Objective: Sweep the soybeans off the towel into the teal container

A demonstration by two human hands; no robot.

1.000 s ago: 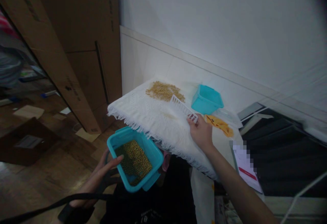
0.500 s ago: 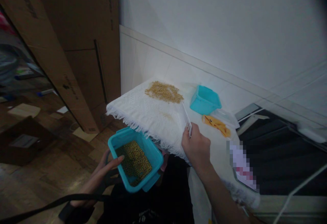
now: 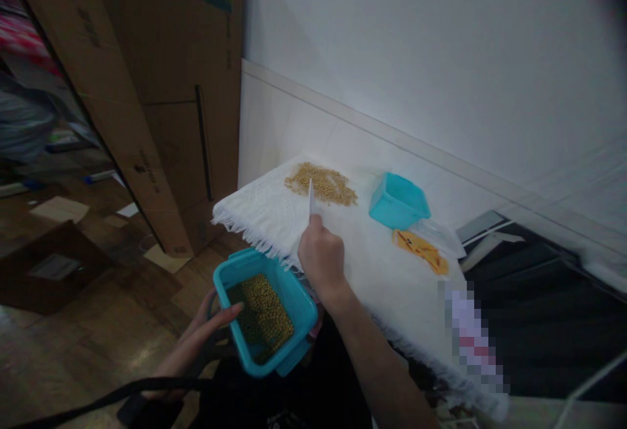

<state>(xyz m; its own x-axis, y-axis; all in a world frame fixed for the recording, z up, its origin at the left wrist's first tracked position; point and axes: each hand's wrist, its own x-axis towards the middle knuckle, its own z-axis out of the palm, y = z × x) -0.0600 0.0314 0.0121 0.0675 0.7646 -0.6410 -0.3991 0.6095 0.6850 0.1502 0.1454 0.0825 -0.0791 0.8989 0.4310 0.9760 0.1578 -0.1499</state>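
My left hand grips a blue plastic container below the table's front edge, thumb hooked over the rim. Yellowish beans, which look like soybeans, lie in its bottom. My right hand is closed on a thin white flat tool above the white fringed cloth. Seen nearly edge-on, the tool does not show its exact kind; its tip points at the near side of a spread of beans on the cloth. The fingers of my right hand are mostly hidden behind its back.
A second blue container stands on the table to the right, with clear plastic and a folded orange cloth beside it. A pixelated item lies at the right edge. Tall cardboard stands at left; a white wall is behind.
My right hand has moved left with the white tool, from the cloth's right side to in front of the spread beans. My left hand still holds the container; the view has shifted slightly.
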